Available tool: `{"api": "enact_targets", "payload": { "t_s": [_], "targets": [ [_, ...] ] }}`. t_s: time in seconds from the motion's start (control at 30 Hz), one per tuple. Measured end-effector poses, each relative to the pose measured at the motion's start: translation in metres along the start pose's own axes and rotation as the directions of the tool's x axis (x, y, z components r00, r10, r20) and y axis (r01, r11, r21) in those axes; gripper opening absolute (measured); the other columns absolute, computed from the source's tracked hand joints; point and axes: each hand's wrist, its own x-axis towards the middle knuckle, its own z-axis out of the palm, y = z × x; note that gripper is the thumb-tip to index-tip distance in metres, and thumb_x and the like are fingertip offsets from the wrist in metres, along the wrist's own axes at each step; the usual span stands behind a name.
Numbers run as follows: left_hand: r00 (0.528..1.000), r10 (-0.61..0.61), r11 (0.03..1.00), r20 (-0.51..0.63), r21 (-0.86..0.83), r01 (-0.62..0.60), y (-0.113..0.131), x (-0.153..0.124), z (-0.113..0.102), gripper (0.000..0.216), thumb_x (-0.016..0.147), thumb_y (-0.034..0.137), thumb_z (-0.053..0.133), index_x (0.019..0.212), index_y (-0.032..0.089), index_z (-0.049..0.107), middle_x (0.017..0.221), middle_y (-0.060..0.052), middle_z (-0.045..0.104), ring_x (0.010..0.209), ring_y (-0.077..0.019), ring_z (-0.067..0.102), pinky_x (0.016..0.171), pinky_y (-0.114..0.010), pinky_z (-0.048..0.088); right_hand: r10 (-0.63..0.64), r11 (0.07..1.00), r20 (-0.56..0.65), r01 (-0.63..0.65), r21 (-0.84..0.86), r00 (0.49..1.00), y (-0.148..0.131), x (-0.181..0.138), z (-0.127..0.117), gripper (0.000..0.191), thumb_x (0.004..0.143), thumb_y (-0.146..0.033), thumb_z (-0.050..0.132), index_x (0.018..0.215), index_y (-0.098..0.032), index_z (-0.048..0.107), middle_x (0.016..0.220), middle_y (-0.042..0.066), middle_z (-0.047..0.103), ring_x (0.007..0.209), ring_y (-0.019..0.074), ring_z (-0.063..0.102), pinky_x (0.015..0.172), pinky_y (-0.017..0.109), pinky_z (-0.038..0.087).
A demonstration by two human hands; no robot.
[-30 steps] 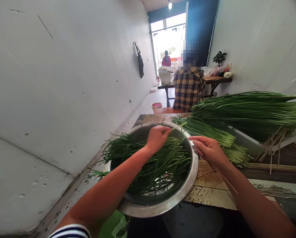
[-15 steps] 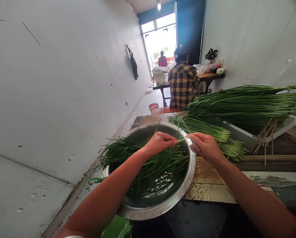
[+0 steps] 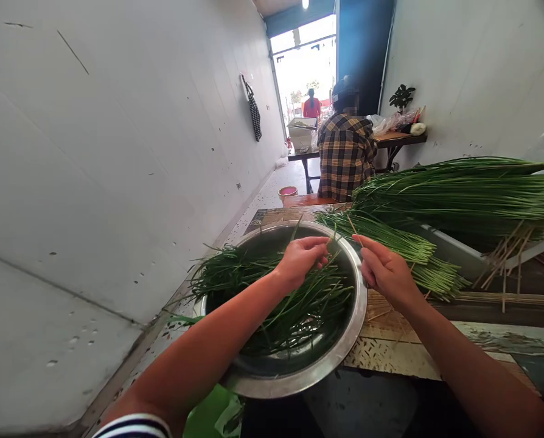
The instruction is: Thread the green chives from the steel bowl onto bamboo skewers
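Note:
My left hand is over a large steel bowl and pinches a thin green chive stalk between its fingertips. My right hand hovers at the bowl's right rim, fingers closed round a thin bamboo skewer that points up and away. The two hands are a few centimetres apart. The bowl holds a loose heap of chive leaves, some hanging over its left rim.
A bundle of skewered chives lies right of the bowl, by a white tray bearing long green stalks. Bare skewers lie on the wooden table. A person in a plaid shirt sits ahead; the white wall stands close on the left.
My left hand has lifted slightly and drawn a chive stalk up toward the right hand. The right hand has tilted, and the skewer now points upward. The view has shifted a little.

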Motion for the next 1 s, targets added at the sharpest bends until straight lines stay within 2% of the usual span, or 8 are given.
{"api": "enact_targets", "payload": {
  "t_s": [0.1, 0.27, 0.43, 0.7, 1.0],
  "targets": [
    [0.999, 0.024, 0.999, -0.043, -0.03, -0.026, 0.001, 0.008, -0.012, 0.018, 0.074, 0.012, 0.065, 0.091, 0.008, 0.068, 0.068, -0.001, 0.057, 0.047, -0.0028, 0.046, 0.041, -0.016, 0.027, -0.012, 0.989, 0.063, 0.021, -0.148, 0.998, -0.005, -0.004, -0.002, 0.049, 0.085, -0.038, 0.052, 0.126, -0.011, 0.06, 0.045, -0.006, 0.042, 0.042, 0.0079, 0.036, 0.043, 0.022, 0.028],
    [1.0, 0.012, 0.997, 0.028, -0.071, -0.01, 0.0, 0.006, -0.011, 0.019, 0.073, 0.014, 0.068, 0.09, 0.007, 0.068, 0.072, -0.004, 0.059, 0.05, -0.0024, 0.046, 0.042, -0.016, 0.027, -0.001, 0.95, 0.087, 0.028, -0.31, 0.996, -0.014, -0.006, -0.004, 0.04, 0.079, -0.035, 0.055, 0.105, -0.011, 0.073, 0.048, -0.003, 0.047, 0.045, 0.009, 0.038, 0.044, 0.023, 0.029],
    [1.0, -0.004, 0.99, 0.025, -0.139, 0.007, 0.004, 0.001, -0.003, 0.021, 0.069, 0.016, 0.072, 0.088, 0.007, 0.068, 0.067, -0.002, 0.057, 0.047, -0.0019, 0.042, 0.042, -0.017, 0.022, -0.038, 0.949, 0.067, 0.057, -0.311, 0.997, -0.014, -0.006, -0.004, 0.037, 0.079, -0.036, 0.056, 0.101, -0.014, 0.075, 0.048, -0.002, 0.047, 0.046, 0.0093, 0.036, 0.044, 0.023, 0.029],
    [0.997, -0.038, 0.981, 0.072, -0.187, 0.051, 0.006, 0.002, -0.008, 0.022, 0.068, 0.016, 0.072, 0.088, 0.007, 0.068, 0.069, -0.001, 0.055, 0.046, -0.0012, 0.038, 0.042, -0.017, 0.019, -0.043, 0.951, 0.071, 0.063, -0.304, 0.997, -0.01, -0.006, -0.005, 0.038, 0.081, -0.04, 0.056, 0.104, -0.015, 0.074, 0.046, -0.002, 0.045, 0.046, 0.01, 0.035, 0.043, 0.023, 0.027],
    [0.997, -0.054, 0.981, 0.06, -0.183, 0.064, 0.006, 0.002, -0.007, 0.022, 0.067, 0.016, 0.074, 0.086, 0.008, 0.068, 0.07, -0.002, 0.057, 0.047, -0.0012, 0.038, 0.043, -0.018, 0.019, -0.061, 0.947, 0.066, 0.079, -0.312, 0.996, -0.012, -0.006, -0.004, 0.036, 0.08, -0.04, 0.056, 0.101, -0.017, 0.075, 0.046, -0.002, 0.046, 0.046, 0.0103, 0.037, 0.043, 0.023, 0.028]
  ]
}}
